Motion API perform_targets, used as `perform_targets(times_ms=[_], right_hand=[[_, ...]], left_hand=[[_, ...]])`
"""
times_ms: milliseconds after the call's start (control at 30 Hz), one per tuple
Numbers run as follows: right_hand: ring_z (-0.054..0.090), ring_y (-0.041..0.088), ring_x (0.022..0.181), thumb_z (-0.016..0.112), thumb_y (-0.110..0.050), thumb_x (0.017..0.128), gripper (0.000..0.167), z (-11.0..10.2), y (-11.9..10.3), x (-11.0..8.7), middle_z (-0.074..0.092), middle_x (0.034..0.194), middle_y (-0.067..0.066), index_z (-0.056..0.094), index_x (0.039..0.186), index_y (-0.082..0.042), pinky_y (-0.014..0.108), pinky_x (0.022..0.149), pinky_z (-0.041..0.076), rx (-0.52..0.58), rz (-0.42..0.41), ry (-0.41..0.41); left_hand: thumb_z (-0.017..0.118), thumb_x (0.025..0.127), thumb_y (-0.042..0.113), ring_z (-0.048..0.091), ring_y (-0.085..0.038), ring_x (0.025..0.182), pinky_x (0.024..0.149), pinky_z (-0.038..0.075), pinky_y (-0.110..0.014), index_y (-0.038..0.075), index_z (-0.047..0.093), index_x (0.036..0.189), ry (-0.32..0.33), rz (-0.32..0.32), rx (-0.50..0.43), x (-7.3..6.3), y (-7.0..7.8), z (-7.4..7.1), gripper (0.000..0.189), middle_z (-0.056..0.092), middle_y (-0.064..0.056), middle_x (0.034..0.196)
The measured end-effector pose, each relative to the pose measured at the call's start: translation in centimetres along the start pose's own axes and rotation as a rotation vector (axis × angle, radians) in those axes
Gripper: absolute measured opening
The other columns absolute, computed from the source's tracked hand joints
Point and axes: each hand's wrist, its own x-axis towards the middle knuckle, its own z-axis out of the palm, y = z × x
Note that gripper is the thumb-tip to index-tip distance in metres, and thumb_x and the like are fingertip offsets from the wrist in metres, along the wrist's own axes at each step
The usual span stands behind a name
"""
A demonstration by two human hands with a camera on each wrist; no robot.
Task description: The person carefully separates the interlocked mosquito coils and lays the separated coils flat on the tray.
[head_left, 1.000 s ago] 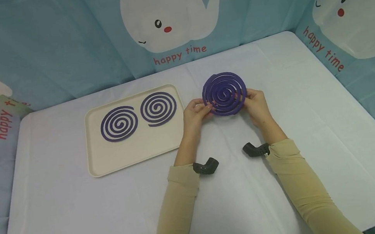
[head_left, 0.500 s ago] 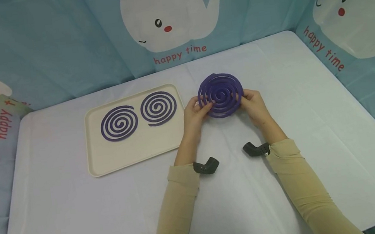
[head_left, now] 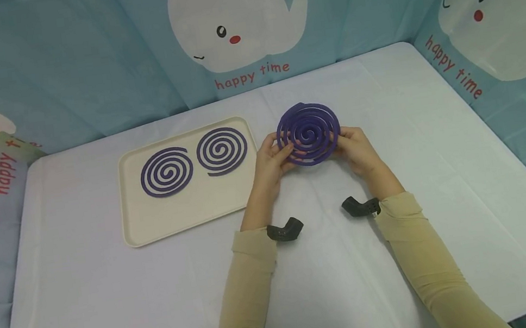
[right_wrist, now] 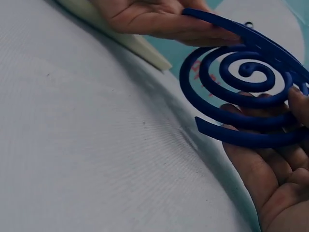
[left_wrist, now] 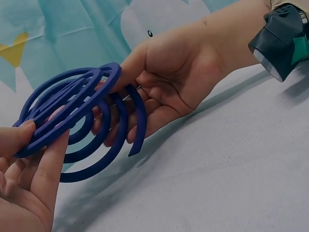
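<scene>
Two purple-blue mosquito coils, partly parted and tilted against each other, are held above the table between both hands. In the left wrist view, the upper coil (left_wrist: 63, 123) lies over the lower coil (left_wrist: 116, 140), whose free end hangs down. My left hand (head_left: 269, 166) pinches the left side, thumb on top of the upper coil and fingers beneath it. My right hand (head_left: 361, 152) grips the right side; in the right wrist view its thumb lies over the lower coil (right_wrist: 241, 140) with fingers below. Whether the rings still interlock cannot be told.
A cream tray (head_left: 171, 216) lies left of the hands, with two flat coils, a left one (head_left: 166, 172) and a right one (head_left: 222, 151). A white cloth (head_left: 113, 308) covers the table. Behind hangs a blue curtain (head_left: 83, 60) with whale prints.
The held coils have shifted slightly left and tilted a little over the past second. Both hands keep their hold. The tray and its coils stay put.
</scene>
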Motion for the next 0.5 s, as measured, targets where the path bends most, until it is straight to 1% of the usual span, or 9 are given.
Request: perform_targets(times_ms=[100,200,300,500], right_hand=[[0.068,0.014,0.068,0.047,0.005,0.095,0.034,-0.29,-0.03,-0.06,0.07,0.074,0.003,0.074,0.08,-0.012,0.031,0.068,0.057,0.081,0.004,-0.068],[0.067,0.014,0.071,0.05,0.005,0.094,0.029,-0.44,-0.23,-0.17,0.07,0.08,0.003,0.074,0.086,-0.01,0.03,0.068,0.057,0.097,-0.027,-0.092],[0.066,0.014,0.072,0.051,0.005,0.092,0.028,-0.47,-0.43,-0.25,0.07,0.082,0.003,0.074,0.089,-0.011,0.028,0.067,0.056,0.082,-0.06,-0.074],[0.066,0.013,0.068,0.05,0.008,0.092,0.033,-0.38,-0.62,-0.37,0.071,0.078,0.002,0.075,0.084,-0.012,0.026,0.065,0.056,0.057,-0.08,-0.042]], left_hand=[[0.058,0.091,0.001,0.068,-0.014,0.082,0.071,0.056,-0.027,0.006,0.053,0.119,-0.005,-0.002,-0.011,0.02,0.02,-0.14,0.029,0.068,-0.008,0.101],[0.057,0.092,0.003,0.067,-0.013,0.081,0.07,0.055,-0.025,0.005,0.053,0.119,-0.003,0.009,-0.005,0.03,0.06,-0.24,0.028,0.068,-0.004,0.097],[0.057,0.092,0.005,0.066,-0.013,0.08,0.07,0.054,-0.025,0.006,0.054,0.119,0.0,0.013,-0.006,0.1,0.1,-0.28,0.027,0.069,-0.001,0.094],[0.055,0.093,0.004,0.067,-0.014,0.081,0.072,0.055,-0.027,0.005,0.054,0.118,-0.008,-0.004,-0.04,0.25,0.21,-0.29,0.025,0.067,-0.002,0.094]])
